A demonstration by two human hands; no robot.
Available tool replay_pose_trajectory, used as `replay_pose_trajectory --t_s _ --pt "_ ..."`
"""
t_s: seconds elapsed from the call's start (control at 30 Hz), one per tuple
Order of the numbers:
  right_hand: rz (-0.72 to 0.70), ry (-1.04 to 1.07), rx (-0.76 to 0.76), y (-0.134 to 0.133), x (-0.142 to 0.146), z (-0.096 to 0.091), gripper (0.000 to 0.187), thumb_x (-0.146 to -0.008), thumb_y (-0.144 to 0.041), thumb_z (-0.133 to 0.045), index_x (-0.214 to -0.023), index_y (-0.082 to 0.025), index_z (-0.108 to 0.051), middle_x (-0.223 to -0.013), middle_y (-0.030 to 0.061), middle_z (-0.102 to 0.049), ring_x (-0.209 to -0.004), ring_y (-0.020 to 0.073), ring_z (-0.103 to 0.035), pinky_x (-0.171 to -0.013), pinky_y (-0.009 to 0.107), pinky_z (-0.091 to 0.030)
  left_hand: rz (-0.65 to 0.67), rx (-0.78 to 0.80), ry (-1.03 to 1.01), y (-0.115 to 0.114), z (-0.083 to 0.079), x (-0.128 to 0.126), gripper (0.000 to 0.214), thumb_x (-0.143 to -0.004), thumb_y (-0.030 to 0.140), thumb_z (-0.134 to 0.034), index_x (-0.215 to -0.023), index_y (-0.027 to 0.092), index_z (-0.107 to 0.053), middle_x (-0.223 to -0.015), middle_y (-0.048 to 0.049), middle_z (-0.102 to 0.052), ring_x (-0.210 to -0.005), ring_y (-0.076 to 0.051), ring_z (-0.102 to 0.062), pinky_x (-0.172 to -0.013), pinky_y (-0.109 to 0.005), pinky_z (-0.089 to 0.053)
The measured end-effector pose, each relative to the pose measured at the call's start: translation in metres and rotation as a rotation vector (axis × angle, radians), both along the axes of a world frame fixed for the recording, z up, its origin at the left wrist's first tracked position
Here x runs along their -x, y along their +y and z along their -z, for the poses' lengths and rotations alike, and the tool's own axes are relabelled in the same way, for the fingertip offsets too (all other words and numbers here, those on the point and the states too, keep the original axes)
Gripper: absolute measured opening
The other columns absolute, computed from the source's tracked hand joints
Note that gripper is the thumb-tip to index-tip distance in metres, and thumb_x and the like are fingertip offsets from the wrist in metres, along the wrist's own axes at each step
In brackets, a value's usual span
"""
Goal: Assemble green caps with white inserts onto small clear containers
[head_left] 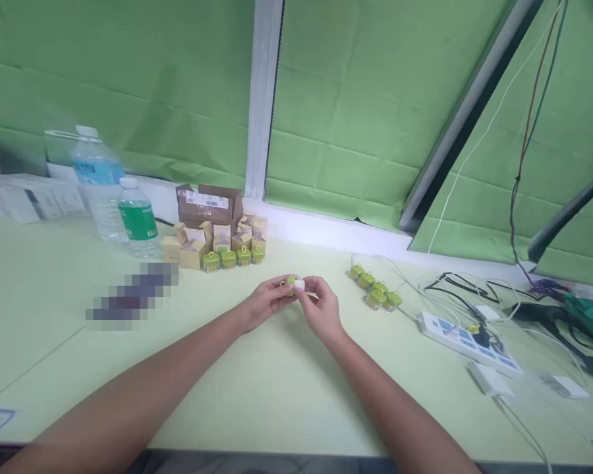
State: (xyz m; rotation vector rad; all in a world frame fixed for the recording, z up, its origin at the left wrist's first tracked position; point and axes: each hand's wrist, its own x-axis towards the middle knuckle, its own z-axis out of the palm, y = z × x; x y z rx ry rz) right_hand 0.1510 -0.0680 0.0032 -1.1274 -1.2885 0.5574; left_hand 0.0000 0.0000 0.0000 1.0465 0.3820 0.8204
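Observation:
Over the middle of the table, my left hand (264, 305) and my right hand (322, 308) meet with fingers closed on one small green-lidded container (291, 286). A white part of it faces me between the fingertips; the rest is covered by the fingers. Several similar containers with green lids and clear lower parts stand in a row (228, 259) beyond my left hand. To the right of my right hand is another cluster of them (377, 297), set close together.
Small open cardboard boxes (194, 253) and a larger brown box (210, 205) stand behind the left row. Farther left are a green-labelled bottle (138, 220) and a large bottle (97, 171). A power strip (467, 342) with tangled cables lies right. Green blinds hang behind.

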Motion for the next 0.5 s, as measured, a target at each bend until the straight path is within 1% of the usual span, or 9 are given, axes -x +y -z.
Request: replay_pose_trajectory --t_s 0.07,0.13,0.2,0.23,0.3,0.4,0.5 --pt "-0.026 0.018 0.01 0.001 -0.002 0.001 0.033 -0.081 -0.043 -0.069 -0.106 -0.023 -0.061 -0.104 0.0076 -0.067 -0.092 0.019 -0.065 -0.08 0.034 -0.058 -0.007 0.013 0.006 0.001 0.0 0.001 0.037 -0.079 0.03 -0.078 -0.113 0.018 -0.07 -0.113 -0.0082 -0.07 -0.105 -0.018 -0.065 -0.101 -0.033 -0.044" --pt "-0.071 0.018 0.019 0.002 -0.005 0.0 0.042 -0.078 -0.043 -0.072 -0.114 -0.024 -0.061 -0.114 0.0087 -0.064 -0.093 0.0187 -0.065 -0.079 0.033 -0.059 -0.013 0.013 0.013 0.001 -0.001 0.002 0.037 -0.08 0.031 -0.077 -0.113 0.018 -0.07 -0.111 -0.0088 -0.07 -0.102 -0.018 -0.065 -0.098 -0.032 -0.046" --pt "-0.143 0.0 0.028 0.002 -0.009 -0.001 0.048 -0.075 -0.042 -0.075 -0.119 -0.027 -0.062 -0.122 0.0088 -0.061 -0.096 0.0191 -0.064 -0.079 0.033 -0.059 -0.006 -0.002 0.017 0.001 -0.001 0.004 0.038 -0.08 0.033 -0.076 -0.114 0.017 -0.07 -0.11 -0.0098 -0.07 -0.099 -0.019 -0.065 -0.093 -0.031 -0.048" --pt "-0.184 0.007 0.041 0.002 -0.01 -0.002 0.048 -0.074 -0.042 -0.076 -0.118 -0.027 -0.063 -0.123 0.0084 -0.06 -0.097 0.0193 -0.064 -0.079 0.033 -0.059 0.006 -0.013 0.02 0.001 -0.002 0.004 0.038 -0.081 0.034 -0.075 -0.114 0.017 -0.07 -0.11 -0.0101 -0.07 -0.098 -0.019 -0.065 -0.092 -0.031 -0.048" --pt "-0.249 0.073 0.093 0.003 -0.011 -0.004 0.046 -0.073 -0.044 -0.076 -0.114 -0.027 -0.065 -0.118 0.0073 -0.062 -0.094 0.0192 -0.064 -0.076 0.033 -0.06 0.04 -0.036 0.034 0.0 -0.003 0.005 0.037 -0.082 0.035 -0.074 -0.114 0.017 -0.07 -0.107 -0.01 -0.071 -0.097 -0.019 -0.065 -0.09 -0.031 -0.049" --pt "-0.287 0.22 0.173 0.003 -0.007 -0.005 0.047 -0.071 -0.046 -0.078 -0.11 -0.024 -0.064 -0.112 0.0059 -0.063 -0.088 0.0183 -0.065 -0.073 0.034 -0.061 0.082 -0.06 0.044 -0.003 -0.004 0.006 0.036 -0.082 0.033 -0.074 -0.114 0.016 -0.071 -0.105 -0.0094 -0.07 -0.098 -0.02 -0.064 -0.09 -0.032 -0.049" --pt "-0.328 0.269 0.226 0.002 -0.007 -0.011 0.043 -0.07 -0.045 -0.078 -0.104 -0.023 -0.065 -0.108 0.0051 -0.065 -0.087 0.0184 -0.066 -0.077 0.036 -0.06 0.056 -0.051 0.067 -0.002 -0.004 0.008 0.035 -0.081 0.033 -0.074 -0.112 0.016 -0.071 -0.101 -0.0088 -0.07 -0.09 -0.018 -0.064 -0.081 -0.028 -0.051"
